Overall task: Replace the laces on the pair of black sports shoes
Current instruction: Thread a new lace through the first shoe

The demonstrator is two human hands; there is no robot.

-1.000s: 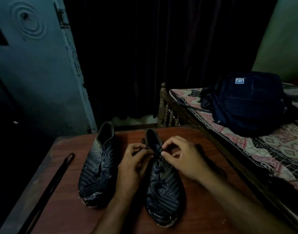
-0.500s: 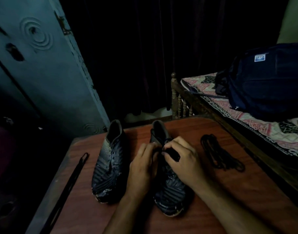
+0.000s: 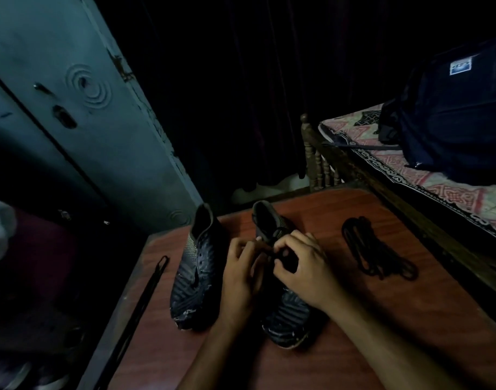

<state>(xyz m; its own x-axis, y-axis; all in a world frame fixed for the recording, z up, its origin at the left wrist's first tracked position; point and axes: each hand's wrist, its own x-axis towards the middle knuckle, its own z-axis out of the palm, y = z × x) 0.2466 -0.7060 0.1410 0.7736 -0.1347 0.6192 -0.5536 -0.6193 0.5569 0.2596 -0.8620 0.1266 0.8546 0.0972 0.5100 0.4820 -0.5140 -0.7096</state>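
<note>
Both grips pinch the thin black lace [image 3: 280, 250] over the ribbed right shoe [image 3: 287, 313]: left hand [image 3: 242, 273], right hand [image 3: 304, 270]; the scuffed left shoe [image 3: 194, 273] lies beside on the woodgrain bench [image 3: 353, 319].

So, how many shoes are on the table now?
2. One shoe lies untouched on the table's left part. The other shoe is beside it on the right, partly covered by both hands, left and right.

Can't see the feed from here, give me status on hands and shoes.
Both hands, left hand and right hand, pinching lace on right shoe. Left shoe unlaced. Lace bundle beside, nothing blocking.
</note>
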